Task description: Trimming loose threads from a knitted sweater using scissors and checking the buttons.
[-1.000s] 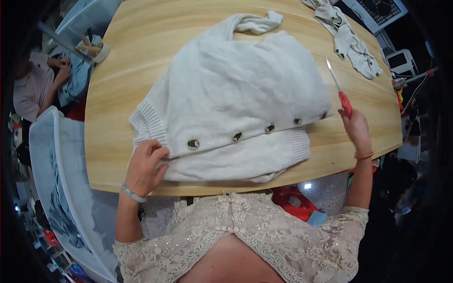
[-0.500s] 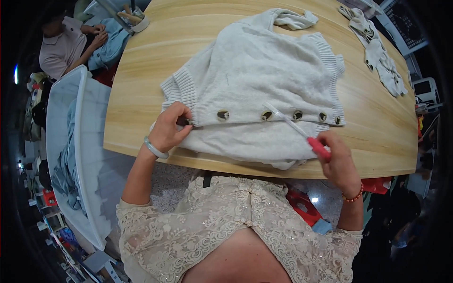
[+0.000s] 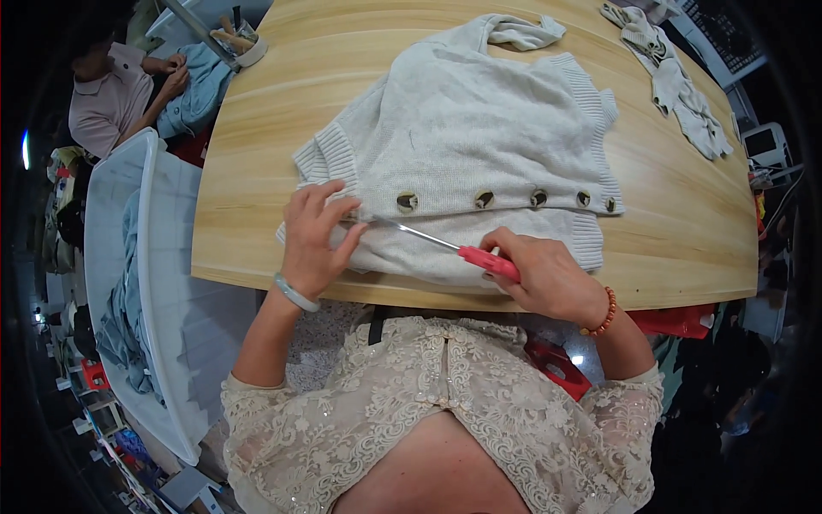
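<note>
A pale grey knitted cardigan point(image 3: 488, 120) lies on the wooden table point(image 3: 693, 248), its row of large dark mottled buttons point(image 3: 407, 201) running sideways near the front. My right hand point(image 3: 552, 274) is closed round a red-handled tool point(image 3: 490, 261) with a long thin metal shaft. The shaft points left across the knit, its tip close to the fingers of my left hand. At the ribbed left end of the button row, my left hand point(image 3: 310, 244) has its fingers apart, fingertips against or just over the fabric. Whatever lies under those fingertips is hidden.
Left of the table stands a white plastic bin point(image 3: 175, 317) with blue-grey garments point(image 3: 124, 317) inside. Beyond it, a co-worker point(image 3: 111, 90) handles a blue knit point(image 3: 195, 90). Crumpled beige knit pieces point(image 3: 676, 81) lie at the far right, and a small tool holder point(image 3: 250, 51) at the far left.
My right hand has swung the tool leftward and nearer to me, bringing its tip to my left hand. My left fingers have loosened from their pinch on a dark button.
</note>
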The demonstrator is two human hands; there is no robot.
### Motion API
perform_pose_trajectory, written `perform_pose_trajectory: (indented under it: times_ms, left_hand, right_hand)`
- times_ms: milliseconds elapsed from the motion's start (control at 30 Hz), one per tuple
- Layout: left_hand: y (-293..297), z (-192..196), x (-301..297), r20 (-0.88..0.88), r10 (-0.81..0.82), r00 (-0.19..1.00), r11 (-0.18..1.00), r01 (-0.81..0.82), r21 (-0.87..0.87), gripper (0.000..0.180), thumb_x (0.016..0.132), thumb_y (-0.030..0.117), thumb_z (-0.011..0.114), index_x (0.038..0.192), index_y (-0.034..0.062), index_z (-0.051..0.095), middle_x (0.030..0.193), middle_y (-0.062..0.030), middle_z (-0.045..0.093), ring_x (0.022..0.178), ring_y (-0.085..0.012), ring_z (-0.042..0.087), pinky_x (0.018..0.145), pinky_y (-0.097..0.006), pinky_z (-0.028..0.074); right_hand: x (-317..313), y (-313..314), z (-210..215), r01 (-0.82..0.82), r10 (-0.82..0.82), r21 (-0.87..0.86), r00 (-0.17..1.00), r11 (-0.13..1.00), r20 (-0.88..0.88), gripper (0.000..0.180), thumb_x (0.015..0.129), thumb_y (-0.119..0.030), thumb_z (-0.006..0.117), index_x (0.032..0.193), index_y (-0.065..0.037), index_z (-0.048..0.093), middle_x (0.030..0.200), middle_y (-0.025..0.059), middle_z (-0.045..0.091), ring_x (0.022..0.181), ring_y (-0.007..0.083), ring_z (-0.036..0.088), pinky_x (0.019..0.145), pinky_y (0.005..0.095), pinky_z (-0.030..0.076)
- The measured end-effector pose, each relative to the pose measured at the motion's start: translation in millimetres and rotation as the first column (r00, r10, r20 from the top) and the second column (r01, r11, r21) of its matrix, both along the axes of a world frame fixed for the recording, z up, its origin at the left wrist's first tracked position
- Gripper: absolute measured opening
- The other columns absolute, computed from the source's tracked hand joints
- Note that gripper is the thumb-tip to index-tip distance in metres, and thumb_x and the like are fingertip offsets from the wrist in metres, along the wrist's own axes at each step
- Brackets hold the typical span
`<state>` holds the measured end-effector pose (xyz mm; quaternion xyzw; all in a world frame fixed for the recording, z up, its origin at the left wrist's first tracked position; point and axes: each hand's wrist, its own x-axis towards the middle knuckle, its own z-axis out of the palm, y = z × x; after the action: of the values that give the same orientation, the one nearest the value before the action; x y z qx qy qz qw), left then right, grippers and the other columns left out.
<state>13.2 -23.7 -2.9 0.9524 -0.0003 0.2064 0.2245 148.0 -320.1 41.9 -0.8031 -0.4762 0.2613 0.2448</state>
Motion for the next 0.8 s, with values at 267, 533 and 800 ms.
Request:
perform_pose_trajectory:
  times_ms: [267,533,800]
  left_hand:
    - [-28,-14,52,-0.232,-0.164,0.959,0.917,0.062,-0.393,0.030,0.078,0.005,0.077,0.105,0.0031,0.063,0.091,-0.0066,0.060,0.066,-0.0150,0.051,0.062,-0.027,0.046]
    - [-20,-19,52,-0.287,-0.275,0.918,0.822,0.070,-0.565,0.018,0.075,0.001,0.075,0.089,0.0022,0.063,0.087,-0.0102,0.059,0.069,-0.0207,0.057,0.063,-0.031,0.047]
    - [-82,9,83,-0.044,-0.322,0.946,0.903,0.293,-0.314,0.034,0.075,0.007,0.078,0.104,0.0041,0.062,0.099,-0.0143,0.059,0.085,-0.0341,0.060,0.075,-0.041,0.050]
  right_hand:
    - [2,-46,11,0.154,-0.148,-0.064,0.985,0.986,0.092,0.029,0.088,-0.019,0.067,0.110,-0.008,0.053,0.079,0.0164,0.065,0.076,0.0383,0.064,0.067,0.0460,0.048]
    - [7,-36,1,0.069,-0.071,-0.136,0.997,0.988,-0.009,0.028,0.090,-0.027,0.064,0.108,-0.008,0.055,0.074,0.0184,0.065,0.074,0.0400,0.064,0.068,0.0495,0.047]
    - [8,-86,4,0.230,-0.227,-0.044,0.972,0.972,0.057,0.026,0.088,-0.019,0.067,0.110,-0.008,0.057,0.086,0.0164,0.065,0.079,0.0367,0.063,0.069,0.0433,0.049]
